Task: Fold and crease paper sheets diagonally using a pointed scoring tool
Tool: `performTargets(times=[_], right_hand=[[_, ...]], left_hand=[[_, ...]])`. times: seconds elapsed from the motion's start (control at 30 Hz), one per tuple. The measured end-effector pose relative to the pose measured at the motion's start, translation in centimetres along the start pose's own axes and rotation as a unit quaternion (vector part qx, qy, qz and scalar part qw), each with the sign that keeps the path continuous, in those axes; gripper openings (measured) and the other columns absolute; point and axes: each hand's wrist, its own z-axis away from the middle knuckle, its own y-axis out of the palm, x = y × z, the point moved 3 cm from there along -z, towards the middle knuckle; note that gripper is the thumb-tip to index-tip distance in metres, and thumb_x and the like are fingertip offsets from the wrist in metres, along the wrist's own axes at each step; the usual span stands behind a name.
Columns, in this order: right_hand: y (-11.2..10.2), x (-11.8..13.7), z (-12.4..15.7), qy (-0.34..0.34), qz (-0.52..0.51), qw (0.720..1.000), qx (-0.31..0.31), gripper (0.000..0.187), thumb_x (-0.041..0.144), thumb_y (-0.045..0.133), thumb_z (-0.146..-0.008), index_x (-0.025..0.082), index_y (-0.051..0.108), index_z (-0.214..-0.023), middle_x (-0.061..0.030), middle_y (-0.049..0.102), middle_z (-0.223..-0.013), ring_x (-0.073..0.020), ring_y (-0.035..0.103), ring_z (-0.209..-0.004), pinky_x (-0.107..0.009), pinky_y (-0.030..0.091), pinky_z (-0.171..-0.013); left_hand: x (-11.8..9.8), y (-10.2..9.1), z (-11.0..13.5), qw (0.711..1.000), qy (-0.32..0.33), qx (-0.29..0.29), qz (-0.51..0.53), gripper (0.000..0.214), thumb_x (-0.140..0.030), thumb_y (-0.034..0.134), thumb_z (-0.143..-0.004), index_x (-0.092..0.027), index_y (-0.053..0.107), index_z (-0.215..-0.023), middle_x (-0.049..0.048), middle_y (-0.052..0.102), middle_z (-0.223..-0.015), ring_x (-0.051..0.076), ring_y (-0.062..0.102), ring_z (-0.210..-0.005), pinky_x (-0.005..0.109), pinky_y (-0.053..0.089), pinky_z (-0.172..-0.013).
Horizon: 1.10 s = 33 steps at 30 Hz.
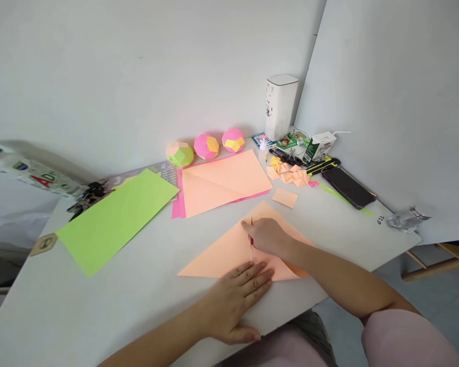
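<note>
An orange paper sheet folded into a triangle [222, 250] lies on the white table [137, 295] in front of me. My left hand [235, 300] lies flat on its near edge, fingers stretched out, holding it down. My right hand [268, 237] rests on the middle of the triangle, fingers closed round a thin red stick or pen [251, 237] that stands against the paper.
A green sheet [117, 216] lies to the left, an orange sheet on a pink one [222, 183] behind. Three paper balls [206, 146], small folded orange pieces [290, 173], a phone [347, 187], a carton [319, 147], a white container [281, 107] and keys [86, 196] stand further back.
</note>
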Motion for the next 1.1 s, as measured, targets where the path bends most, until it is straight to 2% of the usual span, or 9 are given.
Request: performTargets(times=[0.17, 0.3, 0.43, 0.63, 0.77, 0.83, 0.93, 1.03, 1.1], right_hand=[[0.1, -0.1, 0.1, -0.002, -0.001, 1.0, -0.006, 0.035, 0.011, 0.048, -0.082, 0.014, 0.051, -0.116, -0.0046, 0.067, -0.079, -0.0171, 0.061, -0.064, -0.025, 0.033, -0.051], [0.4, -0.2, 0.0, -0.005, 0.003, 1.0, -0.007, 0.044, 0.009, 0.05, -0.08, 0.013, 0.047, -0.124, -0.0056, 0.067, -0.082, -0.0176, 0.061, -0.067, -0.025, 0.035, -0.053], [0.7, -0.2, -0.1, -0.008, 0.005, 1.0, -0.01, 0.046, 0.009, 0.051, -0.08, 0.013, 0.046, -0.126, -0.0071, 0.067, -0.084, -0.0185, 0.062, -0.069, -0.026, 0.037, -0.054], [1.1, -0.4, -0.2, -0.013, -0.002, 1.0, -0.012, 0.047, 0.009, 0.051, -0.078, 0.012, 0.047, -0.125, -0.0077, 0.068, -0.084, -0.0197, 0.062, -0.073, -0.026, 0.039, -0.056], [1.3, -0.5, -0.3, -0.012, -0.006, 1.0, -0.01, 0.049, 0.008, 0.051, -0.078, 0.011, 0.046, -0.127, -0.0089, 0.068, -0.086, -0.0198, 0.062, -0.074, -0.027, 0.039, -0.056], [1.2, -0.5, -0.2, -0.012, -0.004, 1.0, -0.013, 0.051, 0.009, 0.052, -0.077, 0.011, 0.046, -0.127, -0.0089, 0.068, -0.086, -0.02, 0.062, -0.073, -0.027, 0.038, -0.056], [0.9, -0.7, 0.0, -0.015, 0.0, 1.0, -0.022, 0.05, 0.009, 0.052, -0.077, 0.011, 0.048, -0.127, -0.008, 0.068, -0.083, -0.0194, 0.062, -0.071, -0.026, 0.036, -0.054], [0.8, -0.9, 0.0, -0.021, -0.003, 0.999, -0.034, 0.048, 0.01, 0.051, -0.079, 0.012, 0.049, -0.127, -0.0056, 0.069, -0.078, -0.0176, 0.063, -0.07, -0.025, 0.036, -0.055], [0.8, -1.1, -0.1, -0.022, -0.006, 0.999, -0.041, 0.049, 0.009, 0.051, -0.079, 0.012, 0.049, -0.127, -0.0046, 0.069, -0.076, -0.0168, 0.062, -0.069, -0.024, 0.037, -0.055]], left_hand=[[-1.4, 0.2, -1.3, 0.999, 0.032, 0.015, 0.012, 0.088, -0.067, 0.031, -0.088, -0.008, 0.005, -0.148, 0.0122, 0.006, -0.154, 0.029, 0.002, -0.142, 0.046, 0.005, -0.116], [-2.6, 0.3, -2.6, 0.997, 0.065, 0.025, 0.022, 0.087, -0.064, 0.035, -0.088, -0.005, 0.008, -0.148, 0.0145, 0.007, -0.153, 0.028, 0.004, -0.142, 0.043, 0.008, -0.117], [-3.4, 0.3, -4.3, 0.995, 0.09, 0.025, 0.026, 0.085, -0.059, 0.039, -0.088, -0.001, 0.014, -0.146, 0.0185, 0.011, -0.152, 0.03, 0.007, -0.141, 0.044, 0.011, -0.117], [-4.6, 0.4, -7.2, 0.992, 0.124, 0.013, -0.008, 0.084, -0.055, 0.05, -0.084, 0.0, 0.024, -0.143, 0.0194, 0.014, -0.152, 0.031, 0.009, -0.142, 0.041, 0.013, -0.117], [-5.0, 0.7, -8.1, 0.989, 0.146, -0.004, -0.007, 0.078, -0.052, 0.048, -0.087, 0.002, 0.03, -0.14, 0.0206, 0.017, -0.151, 0.032, 0.011, -0.141, 0.042, 0.013, -0.117], [-4.7, 0.5, -7.4, 0.991, 0.131, -0.008, 0.008, 0.071, -0.052, 0.042, -0.091, 0.0, 0.032, -0.139, 0.0191, 0.021, -0.151, 0.03, 0.016, -0.141, 0.041, 0.015, -0.117], [-3.5, 0.0, -4.4, 0.997, 0.077, 0.002, 0.031, 0.066, -0.05, 0.034, -0.095, -0.004, 0.03, -0.141, 0.017, 0.028, -0.149, 0.028, 0.021, -0.14, 0.042, 0.016, -0.117], [-1.8, -0.5, 0.3, 0.999, -0.023, -0.042, 0.022, 0.069, -0.051, 0.032, -0.095, -0.01, 0.013, -0.147, 0.0169, 0.024, -0.15, 0.03, 0.016, -0.141, 0.05, 0.021, -0.114], [-0.7, -0.4, 3.5, 0.989, -0.124, -0.082, 0.0, 0.069, -0.05, 0.025, -0.096, -0.01, 0.002, -0.148, 0.0176, 0.018, -0.152, 0.031, 0.014, -0.141, 0.05, 0.025, -0.112]])
